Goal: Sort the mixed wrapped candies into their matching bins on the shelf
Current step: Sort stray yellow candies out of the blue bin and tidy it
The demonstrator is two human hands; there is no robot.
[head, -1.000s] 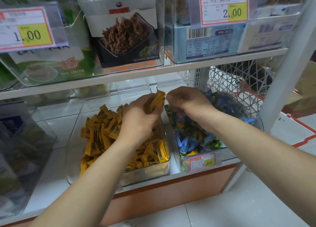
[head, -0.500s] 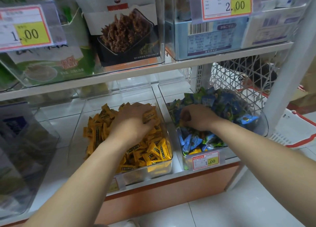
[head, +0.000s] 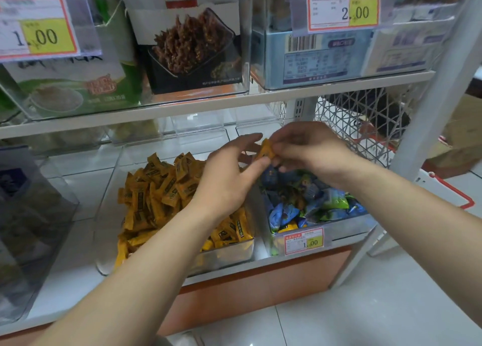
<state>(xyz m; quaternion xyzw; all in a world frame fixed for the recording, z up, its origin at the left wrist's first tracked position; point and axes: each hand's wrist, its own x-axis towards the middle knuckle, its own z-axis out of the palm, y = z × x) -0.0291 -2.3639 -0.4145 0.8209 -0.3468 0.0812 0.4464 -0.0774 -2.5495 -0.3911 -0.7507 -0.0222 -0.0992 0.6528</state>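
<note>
Over the seam between two clear bins, both hands met on one yellow candy.

Right hand, arm entering from 4 o'clock, pinched the candy's upper end in curled fingertips; the candy sat tilted, held clear of both piles. Left hand, arm from 7 o'clock, had its thumb against the candy's lower end and forefinger stretched straight above it; could not tell whether it gripped or only touched. Yellow bin lay at 8 o'clock of the hands, heaped with matching yellow wrappers. Blue-green bin lay at 5 o'clock, holding blue and green wrappers with a yellow one near the front wall, price tag reading 1.00 on its face. Both bins stood side by side on the lower shelf. White mesh basket showed at 2 o'clock, behind the right wrist.
</note>
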